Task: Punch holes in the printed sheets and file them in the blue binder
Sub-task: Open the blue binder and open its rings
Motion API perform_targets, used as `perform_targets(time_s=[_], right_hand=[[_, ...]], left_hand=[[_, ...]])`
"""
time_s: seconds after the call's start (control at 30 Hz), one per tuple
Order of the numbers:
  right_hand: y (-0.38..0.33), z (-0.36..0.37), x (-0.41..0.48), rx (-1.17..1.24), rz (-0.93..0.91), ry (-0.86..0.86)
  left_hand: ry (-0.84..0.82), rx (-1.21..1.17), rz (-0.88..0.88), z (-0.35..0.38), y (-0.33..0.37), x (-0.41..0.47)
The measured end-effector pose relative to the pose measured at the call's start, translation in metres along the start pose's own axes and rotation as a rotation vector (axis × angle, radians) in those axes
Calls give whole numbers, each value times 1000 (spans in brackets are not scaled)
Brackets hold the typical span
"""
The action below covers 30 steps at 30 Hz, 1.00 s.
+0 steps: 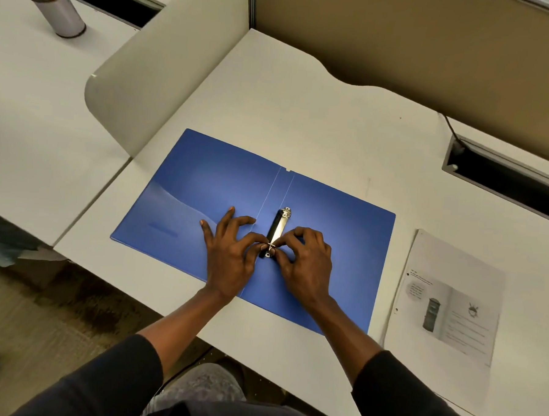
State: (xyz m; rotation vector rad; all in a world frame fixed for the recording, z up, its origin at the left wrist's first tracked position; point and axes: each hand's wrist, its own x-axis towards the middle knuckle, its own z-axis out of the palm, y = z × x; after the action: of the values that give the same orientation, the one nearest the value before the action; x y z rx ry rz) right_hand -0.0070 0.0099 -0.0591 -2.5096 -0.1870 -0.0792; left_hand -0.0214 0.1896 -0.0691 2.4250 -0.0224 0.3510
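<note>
The left hand (232,253) and right hand (308,263) met, each pinching the near metal ring (271,246) of the ring mechanism (278,227); the left hand's other fingers spread on the cover. Beneath both hands the blue binder (345,230) lay open flat on the desk (303,114). The printed sheets (446,306) lay beyond the right hand, apart from the binder. A cylindrical cup (56,8) stood far beyond the left hand.

Binder: blue binder (204,188) lies open flat on the white desk (303,114).
Hands: left hand (229,253) and right hand (305,260) pinch the near ring of the ring mechanism (278,227).
Sheets: printed sheets (446,306) lie right of the binder.
</note>
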Motion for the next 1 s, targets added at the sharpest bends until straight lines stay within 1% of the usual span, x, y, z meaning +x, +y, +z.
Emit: perform_targets(time_s=[0.2, 0.37, 0.47, 0.63, 0.73, 0.83, 0.9, 1.0], right_hand=[[0, 0, 0, 5, 7, 1], [-7, 0, -4, 35, 45, 12], [-6, -1, -5, 37, 51, 10], [1, -2, -6, -11, 0, -19], [3, 0, -7, -13, 6, -29], [6, 0, -12, 10, -30, -43], [8, -6, -18, 42, -31, -11], [13, -29, -32, 16, -22, 100]], left_hand=[[-71, 145, 59, 4, -3, 0], [-92, 195, 56, 7, -1, 0], [-91, 197, 39, 9, 0, 0], [-93, 183, 1, 8, 0, 1], [-89, 187, 5, 7, 1, 1], [-97, 186, 5, 3, 4, 1], [-111, 202, -2, 0, 5, 0], [-94, 207, -25, -5, 10, 0]])
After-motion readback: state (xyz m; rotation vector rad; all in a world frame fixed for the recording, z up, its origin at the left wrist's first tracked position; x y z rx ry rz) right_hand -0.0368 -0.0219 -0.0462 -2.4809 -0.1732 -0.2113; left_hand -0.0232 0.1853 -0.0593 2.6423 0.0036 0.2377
